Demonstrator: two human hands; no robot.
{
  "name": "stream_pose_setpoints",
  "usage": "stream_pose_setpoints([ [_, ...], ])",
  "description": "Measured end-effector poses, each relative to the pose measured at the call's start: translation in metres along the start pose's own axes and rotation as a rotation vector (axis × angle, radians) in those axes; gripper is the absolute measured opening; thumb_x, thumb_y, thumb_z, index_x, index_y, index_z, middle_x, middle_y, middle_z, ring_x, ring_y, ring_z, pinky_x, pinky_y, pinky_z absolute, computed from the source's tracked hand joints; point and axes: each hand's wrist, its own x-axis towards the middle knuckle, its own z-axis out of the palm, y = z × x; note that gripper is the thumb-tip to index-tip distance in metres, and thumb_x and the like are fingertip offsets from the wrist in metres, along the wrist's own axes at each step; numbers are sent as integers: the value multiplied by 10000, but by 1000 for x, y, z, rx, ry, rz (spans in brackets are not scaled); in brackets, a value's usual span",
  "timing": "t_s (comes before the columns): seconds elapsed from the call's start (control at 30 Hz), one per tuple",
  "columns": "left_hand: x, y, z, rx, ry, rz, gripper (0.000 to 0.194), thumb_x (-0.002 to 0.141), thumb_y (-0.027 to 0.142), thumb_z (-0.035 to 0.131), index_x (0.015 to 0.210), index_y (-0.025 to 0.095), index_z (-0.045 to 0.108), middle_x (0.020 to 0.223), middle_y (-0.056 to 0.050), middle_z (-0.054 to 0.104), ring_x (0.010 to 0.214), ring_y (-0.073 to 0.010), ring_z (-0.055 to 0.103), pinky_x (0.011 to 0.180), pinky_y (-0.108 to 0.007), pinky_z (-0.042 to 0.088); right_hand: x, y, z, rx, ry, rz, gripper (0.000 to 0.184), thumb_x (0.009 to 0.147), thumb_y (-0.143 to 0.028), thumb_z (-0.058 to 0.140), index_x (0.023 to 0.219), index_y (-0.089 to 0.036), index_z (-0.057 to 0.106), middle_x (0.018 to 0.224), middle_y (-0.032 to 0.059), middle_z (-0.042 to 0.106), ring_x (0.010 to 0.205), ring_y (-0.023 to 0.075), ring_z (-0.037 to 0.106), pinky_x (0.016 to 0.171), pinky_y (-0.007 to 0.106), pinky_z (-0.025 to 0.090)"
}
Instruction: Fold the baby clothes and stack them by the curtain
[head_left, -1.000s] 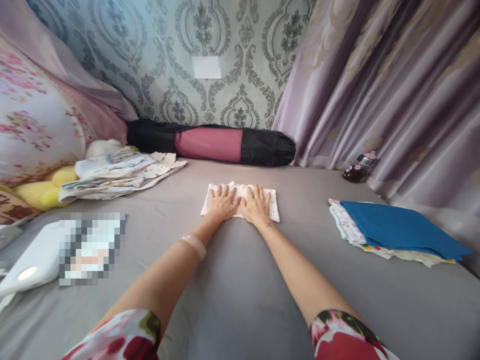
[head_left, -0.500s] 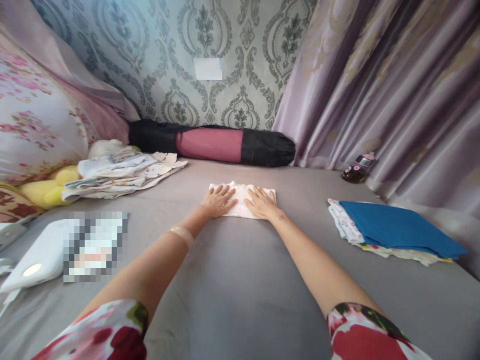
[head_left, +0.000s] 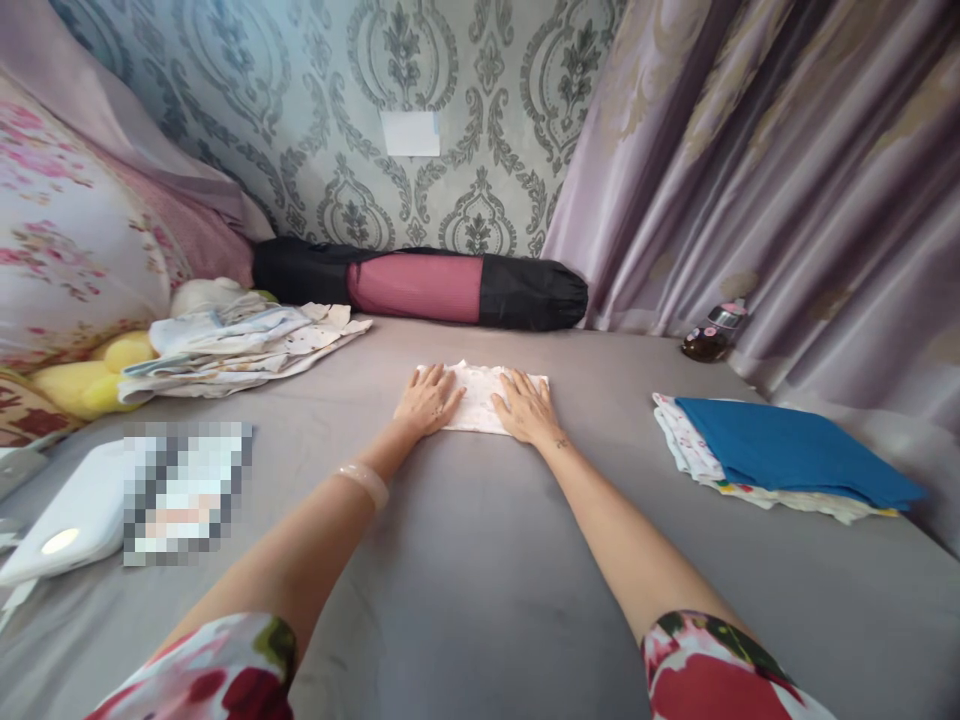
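Observation:
A small folded white cloth (head_left: 478,398) with a faint print lies flat on the grey bed sheet (head_left: 480,560), in the middle of the view. My left hand (head_left: 427,400) rests palm down on its left end with the fingers spread. My right hand (head_left: 526,408) presses flat on its right end, fingers apart too. Neither hand grips anything. A pale bangle sits on my left wrist.
A pile of unfolded light clothes (head_left: 240,345) lies at the left beside a yellow soft toy (head_left: 90,380). A folded stack topped by blue cloth (head_left: 787,455) is at the right. A rolled mat in a black bag (head_left: 420,285) lines the wall; a small bottle (head_left: 709,335) stands by the curtain.
My hands have slid apart from the middle of the cloth toward its two ends. The cloth looks narrower than a second ago.

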Motion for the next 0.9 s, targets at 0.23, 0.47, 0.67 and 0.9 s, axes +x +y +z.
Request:
stream_pose_setpoints([
  [0.23,3,-2,6,-6,-55,-165,693,971,511,173,1453,56,375,1530,-185,348,1444,-292,257,1175,-506,159,1,-1,7,-35,123,236,687,989,-470,246,1458,24,333,1547,219,277,1440,318,205,1166,474,89],
  [0.47,10,-7,7,-60,-178,-179,747,963,525,178,1477,-4,295,1559,-207,269,1464,-297,195,1176,-452,185,7,1,8,-26,7,281,729,977,-490,243,1461,52,309,1546,232,269,1444,327,193,1164,433,113],
  [0.67,8,-20,8,-173,-160,-141,698,958,530,271,1459,51,357,1548,-173,317,1457,-262,229,1172,-368,223,6,-1,3,-28,-39,298,724,974,-501,237,1475,19,293,1558,213,251,1450,324,168,1159,476,115],
  [0.9,-3,-25,-6,-476,134,-369,479,964,406,341,1298,150,570,1349,-102,593,1262,-222,532,1082,-325,387,10,-1,-11,-13,-114,308,725,972,-537,246,1468,-15,328,1547,228,268,1439,335,201,1136,537,154],
])
